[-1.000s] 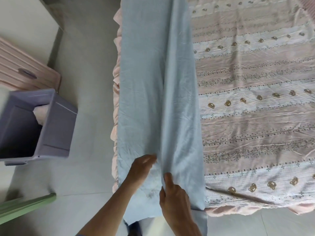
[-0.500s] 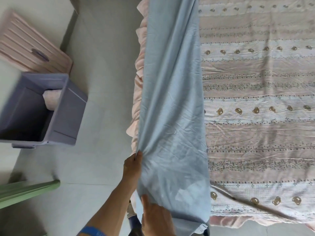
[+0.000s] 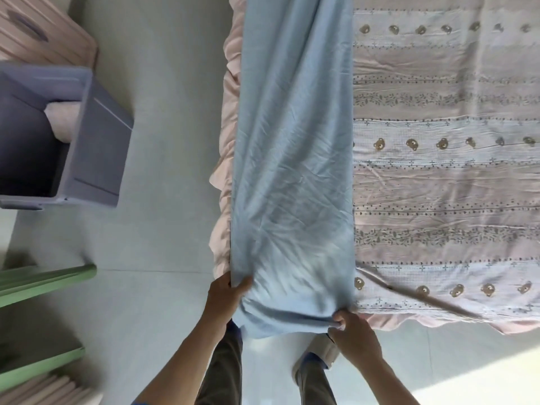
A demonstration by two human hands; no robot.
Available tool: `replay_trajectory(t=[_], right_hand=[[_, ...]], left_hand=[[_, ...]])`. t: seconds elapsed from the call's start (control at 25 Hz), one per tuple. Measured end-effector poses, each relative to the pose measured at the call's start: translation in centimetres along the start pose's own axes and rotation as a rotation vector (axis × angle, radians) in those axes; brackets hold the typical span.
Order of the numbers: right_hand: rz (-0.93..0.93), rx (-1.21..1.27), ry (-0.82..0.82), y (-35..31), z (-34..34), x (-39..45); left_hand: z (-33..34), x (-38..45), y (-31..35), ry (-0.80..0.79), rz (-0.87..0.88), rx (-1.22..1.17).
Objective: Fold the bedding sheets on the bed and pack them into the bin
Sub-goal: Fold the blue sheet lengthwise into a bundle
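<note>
A light blue sheet (image 3: pixel 292 159), folded into a long narrow strip, runs along the left edge of the bed. My left hand (image 3: pixel 226 296) grips its near left corner. On the other side my right hand (image 3: pixel 352 325) grips the near right corner, and the near end hangs a little past the foot of the bed. The purple bin (image 3: pixel 87 159) stands on the floor to the left, with a pale pink folded cloth (image 3: pixel 62 119) inside it.
The bed carries a pink and white patterned cover (image 3: pixel 447 182) with a pink ruffled edge (image 3: pixel 225 176). A pink ribbed lid (image 3: pixel 43 33) lies behind the bin. Green rails (image 3: pixel 43 283) stand at the lower left. My legs and shoes are below the sheet.
The two halves of the blue sheet have come together into one strip. My hands moved apart to its two near corners, the right hand going right, and the view shifted.
</note>
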State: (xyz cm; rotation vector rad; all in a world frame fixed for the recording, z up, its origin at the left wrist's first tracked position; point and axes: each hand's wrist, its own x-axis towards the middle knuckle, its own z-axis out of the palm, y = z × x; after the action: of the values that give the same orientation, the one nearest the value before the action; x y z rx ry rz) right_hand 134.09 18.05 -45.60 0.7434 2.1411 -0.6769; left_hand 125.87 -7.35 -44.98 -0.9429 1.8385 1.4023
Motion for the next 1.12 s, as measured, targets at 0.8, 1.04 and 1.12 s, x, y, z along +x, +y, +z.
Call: replay_trajectory(t=[0.8, 1.04, 1.12], right_hand=[[0.015, -0.092, 0.115, 8.0, 5.9, -3.8], [0.27, 1.029, -0.158, 4.2, 3.9, 1.9], [0.261, 0.957, -0.224, 2.8, 4.5, 1.6]], left_hand=[[2.0, -5.2, -8.5, -0.013, -0.289, 0.132], [1.1, -4.9, -8.8, -0.021, -0.291, 0.144], [0.8, -5.2, -8.7, -0.004, -0.273, 0.127]])
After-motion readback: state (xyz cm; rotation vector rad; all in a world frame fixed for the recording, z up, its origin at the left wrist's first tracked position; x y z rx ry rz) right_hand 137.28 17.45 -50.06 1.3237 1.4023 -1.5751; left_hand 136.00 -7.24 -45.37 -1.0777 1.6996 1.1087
